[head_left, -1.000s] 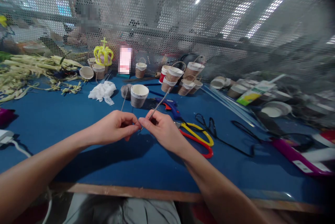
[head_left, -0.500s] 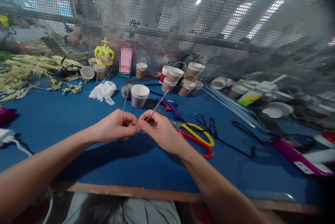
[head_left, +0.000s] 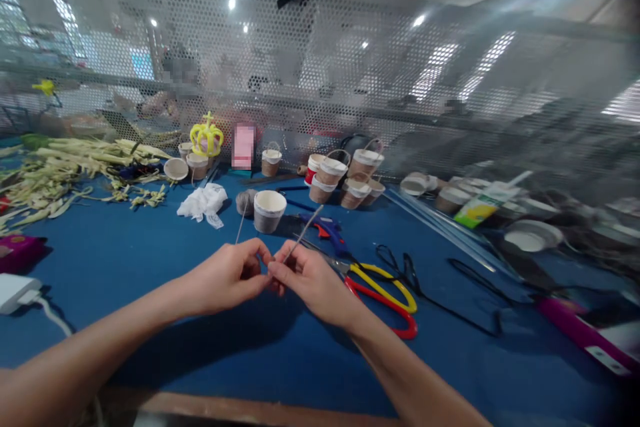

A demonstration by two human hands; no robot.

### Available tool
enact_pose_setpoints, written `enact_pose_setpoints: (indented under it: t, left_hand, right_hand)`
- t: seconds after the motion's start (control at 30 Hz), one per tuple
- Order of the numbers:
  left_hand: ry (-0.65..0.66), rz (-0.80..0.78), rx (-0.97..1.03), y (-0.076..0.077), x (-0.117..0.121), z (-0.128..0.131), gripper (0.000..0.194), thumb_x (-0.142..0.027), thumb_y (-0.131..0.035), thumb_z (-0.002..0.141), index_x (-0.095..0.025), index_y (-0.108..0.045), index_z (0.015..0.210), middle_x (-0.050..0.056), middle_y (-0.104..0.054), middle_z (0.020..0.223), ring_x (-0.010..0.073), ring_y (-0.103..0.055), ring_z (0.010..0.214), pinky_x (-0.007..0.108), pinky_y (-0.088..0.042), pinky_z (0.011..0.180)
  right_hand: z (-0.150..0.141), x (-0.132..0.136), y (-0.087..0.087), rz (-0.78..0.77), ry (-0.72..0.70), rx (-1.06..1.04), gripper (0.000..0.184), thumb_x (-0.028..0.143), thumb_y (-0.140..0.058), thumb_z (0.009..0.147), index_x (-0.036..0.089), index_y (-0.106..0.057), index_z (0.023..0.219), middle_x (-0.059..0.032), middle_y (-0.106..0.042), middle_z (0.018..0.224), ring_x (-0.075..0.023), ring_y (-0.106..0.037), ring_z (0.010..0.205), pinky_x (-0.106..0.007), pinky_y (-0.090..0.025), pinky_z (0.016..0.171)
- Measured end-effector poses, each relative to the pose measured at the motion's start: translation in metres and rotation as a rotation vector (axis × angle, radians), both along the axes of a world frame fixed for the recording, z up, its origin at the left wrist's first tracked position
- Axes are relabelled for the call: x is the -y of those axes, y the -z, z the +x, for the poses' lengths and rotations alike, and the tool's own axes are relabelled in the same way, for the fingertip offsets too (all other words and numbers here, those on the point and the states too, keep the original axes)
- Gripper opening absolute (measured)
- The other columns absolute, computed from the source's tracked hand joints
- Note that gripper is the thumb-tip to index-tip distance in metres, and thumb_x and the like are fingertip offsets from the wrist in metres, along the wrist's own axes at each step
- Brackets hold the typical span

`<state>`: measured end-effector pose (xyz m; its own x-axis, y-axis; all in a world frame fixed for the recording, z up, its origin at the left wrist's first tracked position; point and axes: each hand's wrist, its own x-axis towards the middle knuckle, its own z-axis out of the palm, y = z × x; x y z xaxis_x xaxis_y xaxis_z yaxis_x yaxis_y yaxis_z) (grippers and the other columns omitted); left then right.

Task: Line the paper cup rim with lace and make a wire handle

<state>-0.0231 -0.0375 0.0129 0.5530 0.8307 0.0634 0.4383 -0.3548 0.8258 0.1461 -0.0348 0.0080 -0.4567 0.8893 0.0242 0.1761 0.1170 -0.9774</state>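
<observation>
My left hand and my right hand meet fingertip to fingertip above the blue table. Between thumb and fingers, my right hand pinches a thin grey stem that slants up to the right. A grey yarn strand runs from the ball of grey yarn down behind my left hand, whose fingers are curled into a pinch on it. The exact spot where yarn and stem meet is hidden by my fingertips. Just beyond my hands stands a small pot with a white rim.
Scissors with red and yellow handles and a blue glue gun lie to the right. Crumpled white tissue, dried husks and a yellow crown are on the left. Small handled buckets stand before the perforated screen.
The view has tilted up, so everything sits lower in the picture. My left fingers have opened slightly into a rounder pinch; the hands stay together with the stem in the right.
</observation>
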Motion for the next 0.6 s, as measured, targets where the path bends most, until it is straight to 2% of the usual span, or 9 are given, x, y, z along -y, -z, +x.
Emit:
enact_pose_setpoints:
  t: [0.07,0.17,0.27,0.33,0.4,0.43,0.53,0.6]
  left_hand:
    - [0.003,0.089,-0.084,-0.006,0.004,0.000,0.012,-0.019,-0.045,0.078,-0.015,-0.049,0.089,-0.002,-0.060,0.060,0.0082,-0.048,0.049,0.017,-0.033,0.046]
    - [0.082,0.194,-0.239,-0.017,0.005,-0.005,0.011,-0.018,-0.045,0.078,-0.015,-0.054,0.085,0.000,-0.062,0.062,0.0095,-0.052,0.051,0.018,-0.035,0.048]
    - [0.137,0.287,-0.329,-0.032,-0.018,-0.015,0.013,-0.023,-0.051,0.077,-0.016,-0.058,0.085,0.003,-0.067,0.079,0.0133,-0.060,0.069,0.021,-0.043,0.062]
    - [0.015,0.416,-0.338,-0.042,-0.054,-0.024,0.016,-0.024,-0.049,0.078,-0.017,-0.059,0.088,0.003,-0.067,0.085,0.0142,-0.061,0.076,0.023,-0.045,0.069]
    - [-0.252,0.549,-0.401,-0.049,-0.102,-0.031,0.019,-0.023,-0.045,0.080,-0.017,-0.059,0.091,0.003,-0.067,0.086,0.0146,-0.061,0.076,0.024,-0.046,0.069]
    - [-0.333,0.582,-0.416,-0.050,-0.129,-0.033,0.023,-0.019,-0.043,0.080,-0.015,-0.057,0.097,0.006,-0.067,0.090,0.0163,-0.061,0.080,0.026,-0.046,0.072]
    - [-0.453,0.652,-0.443,-0.048,-0.206,-0.034,0.048,-0.010,-0.043,0.075,-0.009,-0.039,0.122,0.013,-0.059,0.112,0.0208,-0.056,0.096,0.032,-0.042,0.085]
    - [-0.487,0.696,-0.468,-0.041,-0.247,-0.029,0.060,-0.005,-0.044,0.071,-0.007,-0.028,0.129,0.014,-0.052,0.123,0.0235,-0.050,0.105,0.036,-0.037,0.091]
  right_hand:
    - [0.002,0.000,0.000,0.018,0.008,0.011,0.028,0.042,-0.057,0.075,0.017,-0.044,0.069,0.0017,-0.056,0.059,-0.0100,-0.052,0.055,-0.024,-0.042,0.054]
    - [0.005,0.001,-0.003,0.076,0.035,0.071,0.021,0.035,-0.055,0.078,0.017,-0.047,0.070,0.0010,-0.057,0.061,-0.0105,-0.053,0.058,-0.023,-0.042,0.057]
    - [0.009,0.002,-0.007,0.150,0.071,0.138,0.017,0.031,-0.052,0.080,0.017,-0.050,0.070,0.0001,-0.057,0.062,-0.0113,-0.054,0.060,-0.024,-0.043,0.059]
    - [0.011,0.002,-0.010,0.162,0.089,0.160,0.017,0.029,-0.051,0.081,0.017,-0.050,0.068,-0.0006,-0.058,0.063,-0.0118,-0.055,0.061,-0.024,-0.043,0.060]
    - [0.013,0.002,-0.012,0.149,0.104,0.178,0.018,0.029,-0.050,0.081,0.017,-0.049,0.068,-0.0012,-0.059,0.063,-0.0122,-0.055,0.061,-0.024,-0.043,0.060]
    - [0.014,0.001,-0.012,0.139,0.111,0.192,0.018,0.029,-0.049,0.081,0.017,-0.050,0.068,-0.0017,-0.060,0.064,-0.0124,-0.056,0.061,-0.024,-0.043,0.060]
    - [0.016,-0.002,-0.010,0.107,0.134,0.252,0.018,0.029,-0.048,0.081,0.016,-0.050,0.069,-0.0029,-0.060,0.065,-0.0128,-0.056,0.062,-0.024,-0.043,0.060]
    - [0.018,-0.005,-0.006,0.104,0.153,0.289,0.018,0.028,-0.048,0.081,0.017,-0.050,0.068,-0.0029,-0.060,0.064,-0.0127,-0.056,0.061,-0.023,-0.042,0.059]
